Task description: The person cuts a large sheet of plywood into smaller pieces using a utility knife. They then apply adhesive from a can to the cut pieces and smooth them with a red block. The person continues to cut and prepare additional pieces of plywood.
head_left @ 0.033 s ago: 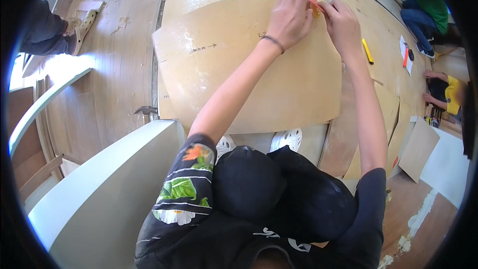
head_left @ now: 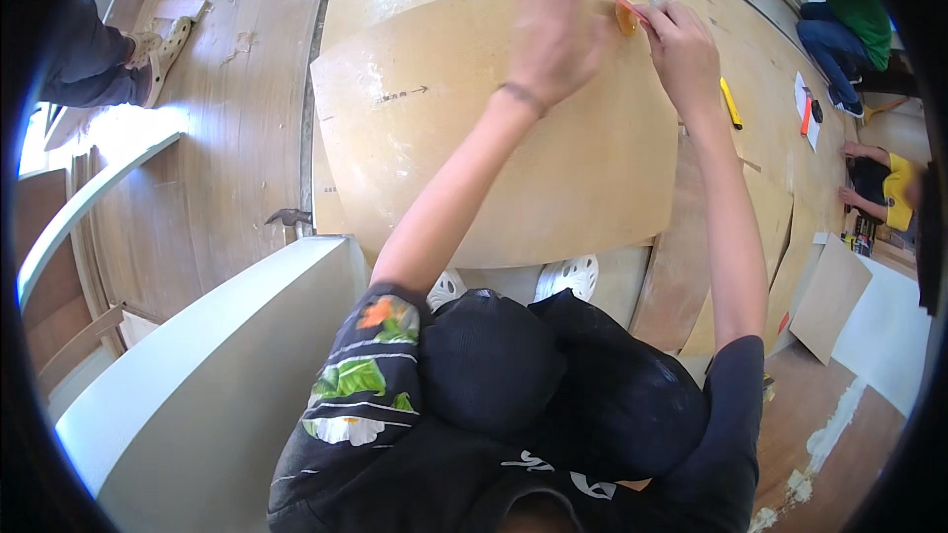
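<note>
My right hand is closed in a pinch on a thin red strip above the far part of a tan board. An amber, round piece shows right beside the strip; I cannot make out what it is. To the left of the strip is my left hand, smeared by motion, so its fingers cannot be read. A dark band circles its wrist. The large tan board with a curved far edge lies below both hands, over other boards. A yellow stick-shaped tool lies right of my right hand.
A hammer lies by the board's left edge. A curved white panel stands at my left. Farther right are a red-and-black tool on white paper and a person in green. Another person in yellow is nearby.
My left hand has moved left, away from the red strip and my right hand. The right hand keeps its pinch. The tan board has shifted slightly.
</note>
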A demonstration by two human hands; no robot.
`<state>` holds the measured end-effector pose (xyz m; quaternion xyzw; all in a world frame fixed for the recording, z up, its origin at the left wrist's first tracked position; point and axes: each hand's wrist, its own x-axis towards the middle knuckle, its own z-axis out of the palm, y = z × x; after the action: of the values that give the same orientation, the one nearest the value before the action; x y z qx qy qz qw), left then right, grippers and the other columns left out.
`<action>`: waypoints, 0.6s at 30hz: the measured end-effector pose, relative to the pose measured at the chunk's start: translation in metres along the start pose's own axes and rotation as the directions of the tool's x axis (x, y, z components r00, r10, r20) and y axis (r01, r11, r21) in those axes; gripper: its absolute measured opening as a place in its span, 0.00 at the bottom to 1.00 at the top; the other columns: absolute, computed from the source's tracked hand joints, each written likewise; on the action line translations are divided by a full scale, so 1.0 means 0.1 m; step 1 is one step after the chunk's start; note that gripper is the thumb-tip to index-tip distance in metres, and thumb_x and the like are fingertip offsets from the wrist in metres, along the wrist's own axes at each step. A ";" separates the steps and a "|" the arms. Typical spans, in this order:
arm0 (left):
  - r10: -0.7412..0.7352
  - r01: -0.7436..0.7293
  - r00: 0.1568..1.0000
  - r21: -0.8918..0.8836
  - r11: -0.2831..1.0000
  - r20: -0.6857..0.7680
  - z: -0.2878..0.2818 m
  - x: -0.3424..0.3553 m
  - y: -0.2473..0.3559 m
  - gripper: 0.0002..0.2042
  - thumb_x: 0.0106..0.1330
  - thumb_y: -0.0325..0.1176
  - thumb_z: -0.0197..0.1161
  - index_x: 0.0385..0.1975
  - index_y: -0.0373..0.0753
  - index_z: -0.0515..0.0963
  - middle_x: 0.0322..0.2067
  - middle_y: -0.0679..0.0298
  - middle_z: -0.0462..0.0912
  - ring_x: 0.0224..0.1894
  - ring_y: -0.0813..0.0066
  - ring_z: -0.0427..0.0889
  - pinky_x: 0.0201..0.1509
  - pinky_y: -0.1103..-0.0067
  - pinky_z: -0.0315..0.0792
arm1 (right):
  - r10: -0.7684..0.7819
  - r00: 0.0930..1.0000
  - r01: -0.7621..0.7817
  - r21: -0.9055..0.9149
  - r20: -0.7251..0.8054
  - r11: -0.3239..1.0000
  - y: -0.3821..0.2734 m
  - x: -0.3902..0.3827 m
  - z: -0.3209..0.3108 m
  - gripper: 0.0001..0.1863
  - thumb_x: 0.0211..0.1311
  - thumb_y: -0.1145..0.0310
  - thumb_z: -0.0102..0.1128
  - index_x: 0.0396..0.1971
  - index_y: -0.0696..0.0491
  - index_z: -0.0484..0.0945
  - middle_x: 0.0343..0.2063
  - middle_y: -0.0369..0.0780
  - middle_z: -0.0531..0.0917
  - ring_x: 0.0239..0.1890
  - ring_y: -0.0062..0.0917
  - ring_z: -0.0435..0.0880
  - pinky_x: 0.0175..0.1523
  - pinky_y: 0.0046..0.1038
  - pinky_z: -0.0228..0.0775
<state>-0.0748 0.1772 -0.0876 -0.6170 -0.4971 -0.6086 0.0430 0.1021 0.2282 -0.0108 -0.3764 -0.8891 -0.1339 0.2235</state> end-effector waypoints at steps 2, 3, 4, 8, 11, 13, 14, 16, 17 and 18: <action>-0.218 0.246 0.963 0.187 0.951 -0.156 -0.78 -0.22 -0.15 0.23 0.62 0.30 0.64 0.57 0.34 0.68 0.58 0.49 0.73 0.63 0.49 0.70 0.68 0.62 0.63 | 0.031 0.999 -0.030 0.030 -0.010 0.999 0.03 -0.02 -0.05 0.09 0.58 0.74 0.63 0.38 0.48 0.85 0.31 0.34 0.80 0.37 0.31 0.81 0.42 0.33 0.74; -0.249 0.312 0.935 0.255 0.915 -0.252 -1.26 -0.36 -0.34 0.23 0.63 0.31 0.64 0.57 0.33 0.68 0.56 0.48 0.73 0.61 0.52 0.71 0.67 0.63 0.64 | 0.025 1.000 -0.024 0.020 -0.015 1.000 0.05 -0.02 -0.07 0.08 0.59 0.73 0.63 0.38 0.48 0.85 0.31 0.34 0.80 0.36 0.30 0.81 0.41 0.33 0.74; -0.294 0.412 0.890 0.341 0.845 -0.347 -1.70 -0.53 -0.51 0.24 0.64 0.34 0.66 0.56 0.31 0.68 0.53 0.46 0.73 0.60 0.52 0.71 0.66 0.63 0.65 | 0.010 1.000 -0.010 0.012 -0.024 1.000 0.06 -0.01 -0.10 0.08 0.59 0.73 0.63 0.38 0.48 0.85 0.30 0.34 0.81 0.36 0.30 0.81 0.40 0.33 0.74; -0.891 0.917 0.311 0.349 0.191 -0.331 -2.63 -1.27 -1.34 0.51 0.56 0.70 0.64 0.63 0.25 0.64 0.61 0.40 0.68 0.65 0.48 0.66 0.71 0.60 0.59 | 0.060 0.998 -0.059 0.040 -0.029 0.997 0.12 0.02 -0.16 0.07 0.60 0.72 0.63 0.38 0.47 0.85 0.32 0.34 0.83 0.34 0.30 0.82 0.38 0.33 0.75; -0.996 0.970 0.005 0.243 0.027 0.092 -2.81 -1.47 -1.58 0.56 0.52 0.73 0.66 0.65 0.24 0.62 0.65 0.39 0.64 0.68 0.49 0.64 0.73 0.61 0.55 | 0.181 0.982 -0.182 0.018 0.046 0.983 0.18 -0.01 -0.16 0.10 0.61 0.70 0.63 0.42 0.45 0.83 0.34 0.34 0.84 0.35 0.31 0.84 0.38 0.34 0.76; -0.988 0.995 0.020 0.096 0.035 0.151 -2.88 -1.41 -1.49 0.45 0.57 0.60 0.71 0.62 0.25 0.68 0.57 0.46 0.75 0.58 0.59 0.75 0.64 0.68 0.67 | 0.312 0.944 -0.315 0.013 0.103 0.949 0.22 -0.03 -0.14 0.13 0.63 0.68 0.62 0.48 0.43 0.81 0.39 0.34 0.86 0.38 0.33 0.85 0.40 0.34 0.77; -0.976 0.997 0.046 0.050 0.058 0.212 -2.94 -1.31 -1.40 0.41 0.59 0.56 0.72 0.60 0.26 0.70 0.54 0.49 0.78 0.55 0.62 0.78 0.61 0.70 0.70 | 0.379 0.916 -0.384 0.012 0.128 0.923 0.25 -0.04 -0.11 0.15 0.64 0.67 0.61 0.51 0.42 0.79 0.41 0.35 0.86 0.39 0.34 0.86 0.41 0.35 0.77; -0.965 0.993 0.122 -0.027 0.119 0.234 -3.04 -1.10 -1.17 0.33 0.61 0.47 0.74 0.57 0.27 0.73 0.49 0.54 0.82 0.49 0.67 0.81 0.55 0.74 0.74 | 0.441 0.891 -0.445 0.015 0.109 0.895 0.31 -0.07 -0.06 0.19 0.64 0.66 0.61 0.55 0.41 0.77 0.44 0.37 0.86 0.41 0.36 0.86 0.44 0.36 0.77; -0.967 0.986 0.165 -0.056 0.157 0.196 -3.06 -1.02 -1.06 0.30 0.62 0.43 0.74 0.56 0.27 0.74 0.47 0.56 0.83 0.47 0.70 0.82 0.53 0.76 0.75 | 0.472 0.875 -0.477 0.022 0.106 0.879 0.34 -0.09 -0.03 0.21 0.65 0.66 0.61 0.57 0.40 0.75 0.45 0.38 0.86 0.42 0.37 0.86 0.45 0.37 0.77; -0.961 0.975 0.211 -0.111 0.194 0.176 -3.06 -0.94 -0.93 0.27 0.62 0.39 0.74 0.55 0.28 0.75 0.45 0.59 0.84 0.45 0.72 0.82 0.50 0.78 0.76 | 0.492 0.865 -0.496 0.014 0.102 0.868 0.37 -0.11 0.00 0.21 0.65 0.66 0.60 0.58 0.40 0.75 0.45 0.39 0.86 0.43 0.38 0.86 0.46 0.38 0.77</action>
<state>-0.3318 -0.0303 -0.1350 -0.1892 -0.7118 -0.5252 -0.4263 0.1357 0.2462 -0.0139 -0.5926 -0.7753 -0.0364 0.2154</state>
